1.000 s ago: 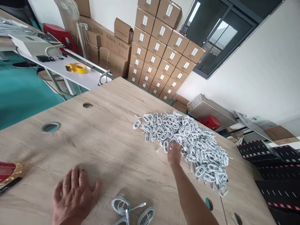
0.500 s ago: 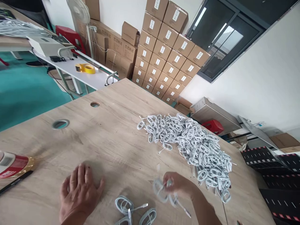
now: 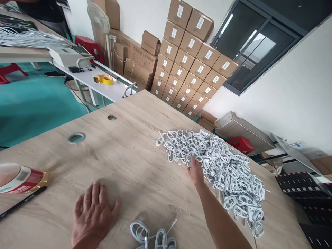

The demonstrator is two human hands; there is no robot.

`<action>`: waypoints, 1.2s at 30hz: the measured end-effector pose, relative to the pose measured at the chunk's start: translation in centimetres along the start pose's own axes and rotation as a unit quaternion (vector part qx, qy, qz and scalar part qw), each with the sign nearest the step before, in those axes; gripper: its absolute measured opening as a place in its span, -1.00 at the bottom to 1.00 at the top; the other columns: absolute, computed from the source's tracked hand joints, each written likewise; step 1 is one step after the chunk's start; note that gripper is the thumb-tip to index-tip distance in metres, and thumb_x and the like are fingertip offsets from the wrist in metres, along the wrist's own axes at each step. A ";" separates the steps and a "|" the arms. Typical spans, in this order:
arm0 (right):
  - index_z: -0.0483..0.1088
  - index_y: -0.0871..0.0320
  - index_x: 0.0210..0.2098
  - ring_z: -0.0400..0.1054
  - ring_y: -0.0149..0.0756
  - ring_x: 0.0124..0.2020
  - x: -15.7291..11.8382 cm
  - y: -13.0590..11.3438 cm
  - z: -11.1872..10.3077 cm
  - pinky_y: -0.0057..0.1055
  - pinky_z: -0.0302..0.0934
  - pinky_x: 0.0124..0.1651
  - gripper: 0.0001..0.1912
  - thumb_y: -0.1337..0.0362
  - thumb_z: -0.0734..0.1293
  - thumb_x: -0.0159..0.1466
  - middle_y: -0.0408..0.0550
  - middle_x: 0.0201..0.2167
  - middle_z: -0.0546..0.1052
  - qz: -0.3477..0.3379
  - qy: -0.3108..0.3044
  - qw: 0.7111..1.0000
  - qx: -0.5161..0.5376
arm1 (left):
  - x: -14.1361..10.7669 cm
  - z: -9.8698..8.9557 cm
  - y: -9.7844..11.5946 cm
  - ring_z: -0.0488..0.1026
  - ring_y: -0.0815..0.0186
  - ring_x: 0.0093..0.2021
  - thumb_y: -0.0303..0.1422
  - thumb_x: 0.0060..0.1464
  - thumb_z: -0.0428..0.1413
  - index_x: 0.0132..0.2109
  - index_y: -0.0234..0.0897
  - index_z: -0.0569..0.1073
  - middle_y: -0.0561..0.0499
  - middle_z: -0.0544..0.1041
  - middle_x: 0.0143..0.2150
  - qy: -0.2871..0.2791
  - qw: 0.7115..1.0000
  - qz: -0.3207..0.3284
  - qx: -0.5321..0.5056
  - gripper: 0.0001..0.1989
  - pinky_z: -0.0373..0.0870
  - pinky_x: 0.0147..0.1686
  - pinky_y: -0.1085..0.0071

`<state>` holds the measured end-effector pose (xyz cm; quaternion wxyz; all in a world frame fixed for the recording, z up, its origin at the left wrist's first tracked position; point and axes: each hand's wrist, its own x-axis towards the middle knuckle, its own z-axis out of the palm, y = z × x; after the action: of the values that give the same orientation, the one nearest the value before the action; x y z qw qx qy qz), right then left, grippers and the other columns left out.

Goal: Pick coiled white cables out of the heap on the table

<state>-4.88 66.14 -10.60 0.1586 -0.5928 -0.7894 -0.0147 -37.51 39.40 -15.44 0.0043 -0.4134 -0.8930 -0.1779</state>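
Observation:
My left hand (image 3: 93, 212) lies flat on the wooden table (image 3: 124, 166), fingers spread and holding nothing. My right hand (image 3: 195, 171) reaches to the near left edge of a heap of coiled light-grey cables (image 3: 228, 169). Its thumb and forefinger are apart over a coil there; the other fingers are partly hidden. Close to me, between the two arms, a few coiled cables (image 3: 140, 231) lie together on the table, with connector ends sticking out. The bottom of the frame cuts them off.
At the left lie a large tape roll (image 3: 23, 178) and a black pen-like stick (image 3: 22, 202). Two round holes, one with a metal ring (image 3: 76, 137), pierce the table. Beyond are a side bench with a yellow tape dispenser (image 3: 103, 79), stacked cartons (image 3: 190, 43) and black trays (image 3: 298, 183).
My right hand has left the near group, where it held a coiled cable, and moved forward to the heap. That cable now lies with the near group. My left hand stays flat.

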 end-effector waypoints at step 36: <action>0.51 -0.03 0.07 0.44 -0.01 0.10 -26.4 -6.9 -1.5 -0.23 0.29 0.14 -0.39 0.36 0.42 0.00 0.03 0.09 0.51 -0.009 -0.330 0.895 0.300 | 0.6 -0.7 0.1 -0.15 0.02 0.55 0.08 0.22 -0.38 0.46 -0.50 0.07 -0.36 0.13 0.49 0.033 0.998 0.045 -0.018 -0.11 -0.23 0.48 0.00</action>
<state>-4.51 39.19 -15.15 0.0592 -0.4809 -0.7684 0.4180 -37.92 39.65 -14.67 0.0342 -0.4468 -0.8697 -0.2071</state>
